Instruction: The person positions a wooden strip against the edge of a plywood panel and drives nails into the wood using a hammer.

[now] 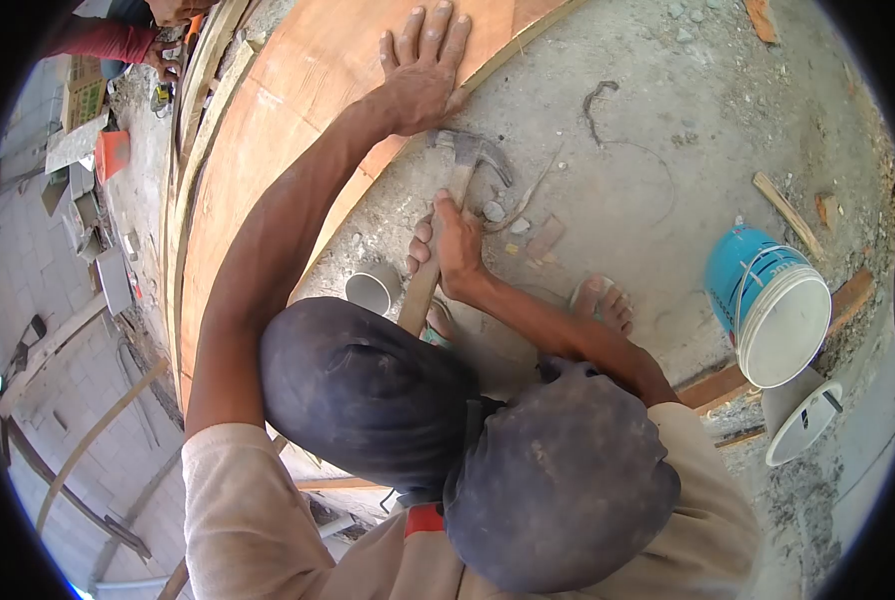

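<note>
My left hand [423, 75] lies flat on a large plywood panel [288, 90], its fingers stretched out and slightly apart near the panel's edge. My right hand [457, 245] is wrapped round the wooden handle of a claw hammer [470, 150]. The hammer's metal head is just below my left wrist, over the concrete floor beside the panel. Between the panel and my right hand stands a short grey pipe piece or cup-like cylinder [373, 288]. My knees in dark trousers hide the lower end of the handle.
A blue and white bucket [768, 305] stands at right, near a round white lid [806, 424]. Wood scraps [788, 215] and a bent dark strip [595, 112] lie on the floor. At top left are another person's hand [163, 60] and an orange container [113, 152].
</note>
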A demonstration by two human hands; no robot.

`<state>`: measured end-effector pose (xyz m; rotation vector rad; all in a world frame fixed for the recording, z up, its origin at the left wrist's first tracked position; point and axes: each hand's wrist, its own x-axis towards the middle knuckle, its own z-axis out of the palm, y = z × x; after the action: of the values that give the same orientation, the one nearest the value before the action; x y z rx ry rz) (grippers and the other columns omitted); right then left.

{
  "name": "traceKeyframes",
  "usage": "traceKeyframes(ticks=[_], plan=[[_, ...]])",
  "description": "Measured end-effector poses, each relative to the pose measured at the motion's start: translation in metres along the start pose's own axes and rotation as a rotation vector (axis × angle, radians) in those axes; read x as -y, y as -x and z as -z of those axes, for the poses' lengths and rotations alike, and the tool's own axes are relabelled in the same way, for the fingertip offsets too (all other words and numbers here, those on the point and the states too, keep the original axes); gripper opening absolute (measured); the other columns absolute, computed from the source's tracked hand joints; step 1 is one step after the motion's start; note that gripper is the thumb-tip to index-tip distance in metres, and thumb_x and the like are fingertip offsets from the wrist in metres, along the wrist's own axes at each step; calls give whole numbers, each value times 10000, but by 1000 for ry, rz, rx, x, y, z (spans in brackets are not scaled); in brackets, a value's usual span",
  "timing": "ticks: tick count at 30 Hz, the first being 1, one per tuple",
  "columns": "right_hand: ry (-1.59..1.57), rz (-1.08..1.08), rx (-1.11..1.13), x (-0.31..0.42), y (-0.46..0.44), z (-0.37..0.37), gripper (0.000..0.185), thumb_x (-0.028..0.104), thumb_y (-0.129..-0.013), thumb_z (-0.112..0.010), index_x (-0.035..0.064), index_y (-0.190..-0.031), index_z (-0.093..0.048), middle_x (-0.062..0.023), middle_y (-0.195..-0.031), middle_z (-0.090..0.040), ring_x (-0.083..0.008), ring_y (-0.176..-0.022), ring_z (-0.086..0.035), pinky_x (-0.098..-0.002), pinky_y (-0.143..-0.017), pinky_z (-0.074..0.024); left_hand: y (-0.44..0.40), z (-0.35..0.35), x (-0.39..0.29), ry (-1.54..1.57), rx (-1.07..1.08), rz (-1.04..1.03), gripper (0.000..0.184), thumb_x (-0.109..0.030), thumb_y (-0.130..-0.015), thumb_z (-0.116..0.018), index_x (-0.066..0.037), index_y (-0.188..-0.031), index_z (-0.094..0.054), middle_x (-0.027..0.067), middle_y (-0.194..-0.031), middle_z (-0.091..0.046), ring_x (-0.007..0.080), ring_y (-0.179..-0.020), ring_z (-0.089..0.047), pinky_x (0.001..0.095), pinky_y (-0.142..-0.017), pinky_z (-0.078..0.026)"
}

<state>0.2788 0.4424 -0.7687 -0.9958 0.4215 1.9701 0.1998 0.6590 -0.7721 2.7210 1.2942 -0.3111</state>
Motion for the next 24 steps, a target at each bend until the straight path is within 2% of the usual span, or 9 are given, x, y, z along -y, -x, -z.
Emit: traceKeyframes(ticks=[2,4,6,9,12,15,16,20,24], plan=[[32,-80,29,4,-6,-1,336,443,-1100,-525,125,-1001,-477,-34,-732,-511,-198,-516,-518,-441,-480,-509,-3,1,0,-6,-1,2,960,-406,-1051,-567,-145,-1721,69,197,-1787,98,493,-1630,97,732,-1270,-45],[-37,15,13,-1,0,7,341,420,-1098,-520,103,-985,-465,-40,-718,-502,-197,-503,-520,-430,-453,-498,-1,0,-1,-5,23,6,957,-408,-1052,-566,-146,-1722,66,198,-1787,98,493,-1629,100,732,-1270,-45],[-71,62,1,-3,2,4,344,409,-1097,-517,92,-978,-459,-44,-711,-497,-196,-496,-521,-424,-440,-492,-9,5,-2,21,214,100,996,-414,-1041,-558,-38,-1706,81,290,-1761,146,547,-1610,134,759,-1245,-20],[10,-64,19,0,-2,-5,343,413,-1099,-514,94,-983,-462,-45,-717,-499,-191,-497,-519,-426,-430,-482,-6,5,-8,9,235,98,1010,-454,-1051,-561,-21,-1704,76,294,-1757,163,553,-1604,152,785,-1222,-34],[9,-12,31,4,6,6,334,409,-1096,-517,92,-1002,-471,-53,-728,-514,-192,-507,-523,-447,-465,-502,1,-2,0,8,-37,-24,954,-397,-1053,-567,-133,-1721,62,203,-1786,95,497,-1628,98,734,-1268,-49],[-96,93,23,-12,1,-4,327,409,-1096,-518,99,-1001,-478,-49,-728,-510,-188,-503,-517,-430,-450,-494,1,-7,0,1,-34,-6,949,-380,-1057,-569,-113,-1718,57,209,-1784,97,498,-1628,97,727,-1271,-53],[-24,-87,39,-7,0,-8,337,415,-1095,-516,99,-986,-472,-48,-729,-511,-190,-507,-529,-426,-449,-500,-2,-3,-6,2,-45,-15,949,-380,-1057,-569,-113,-1718,57,209,-1784,97,498,-1628,97,727,-1271,-53],[-22,48,70,3,2,4,312,406,-1084,-536,118,-992,-458,-51,-734,-518,-202,-519,-542,-440,-484,-525,1,0,-2,-19,44,38,945,-365,-1057,-570,-95,-1715,53,221,-1781,106,508,-1625,87,723,-1273,-54],[-23,-79,43,6,8,-12,292,411,-1106,-509,131,-1030,-476,-43,-751,-522,-181,-513,-500,-391,-460,-475,1,1,-4,25,31,18,970,-368,-1032,-597,-79,-1713,31,238,-1778,99,530,-1620,76,746,-1258,-60]])
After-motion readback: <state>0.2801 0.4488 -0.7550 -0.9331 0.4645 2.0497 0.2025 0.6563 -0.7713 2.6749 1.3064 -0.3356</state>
